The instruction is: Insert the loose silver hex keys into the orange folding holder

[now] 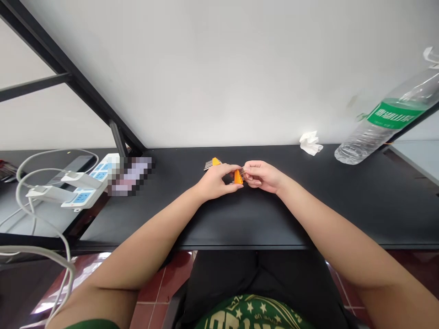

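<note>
My left hand (219, 183) is closed, with thumb and fingers gripping a small orange strip-shaped holder (238, 177) just above the black table. Thin metal pieces stick out of the holder's right side. There, the fingers of my right hand (259, 176) are pinched together on a thin metal piece (243, 172); its exact kind is too small to tell. Behind my left hand, a second orange strip (216, 161) with a row of metal prongs (208, 165) lies on the table, partly covered by that hand.
The black table (250, 224) meets a white wall. A crumpled tissue (310, 142) and a large clear bottle with a green label (394, 113) are at the right. To the left are a power strip (91, 192) with plugged-in chargers, white cables (20, 201) and a black metal frame (85, 98).
</note>
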Demonstrator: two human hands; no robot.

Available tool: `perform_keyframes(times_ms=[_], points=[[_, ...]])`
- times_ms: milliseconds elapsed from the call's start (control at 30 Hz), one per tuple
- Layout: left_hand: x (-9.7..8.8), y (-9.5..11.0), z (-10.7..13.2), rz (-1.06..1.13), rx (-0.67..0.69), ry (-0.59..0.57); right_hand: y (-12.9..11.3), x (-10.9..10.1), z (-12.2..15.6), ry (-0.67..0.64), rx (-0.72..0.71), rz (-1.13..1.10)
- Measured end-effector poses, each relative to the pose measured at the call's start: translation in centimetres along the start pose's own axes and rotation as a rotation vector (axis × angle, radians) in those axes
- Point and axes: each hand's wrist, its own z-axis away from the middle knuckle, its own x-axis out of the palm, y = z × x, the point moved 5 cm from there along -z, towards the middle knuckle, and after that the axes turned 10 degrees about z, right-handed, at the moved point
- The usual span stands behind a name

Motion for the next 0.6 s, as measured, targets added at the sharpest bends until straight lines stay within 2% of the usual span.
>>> perform_keyframes(times_ms=[100,233,300,433,600], points=[[-0.1,-0.6,0.0,0.010,-0.048,-0.003,-0.4,-0.6,0.0,0.101,-0.026,0.063],[-0.7,-2.2,0.0,-0.093,-0.187,0.007,-0.6,-2.1,-0.3,0.356,-0.074,0.186],[-1.1,-2.9,0.1,-0.159,-0.243,0.023,-0.3,-3.1,-0.4,0.466,-0.026,0.307],[-1.8,-3.9,0.1,-0.168,-0.288,0.063,0.1,-4.4,-0.6,0.508,0.130,0.725],[-1.6,-4.1,0.1,-0.150,-0.276,0.038,-1.0,-4.6,-0.5,0.544,0.138,1.383]])
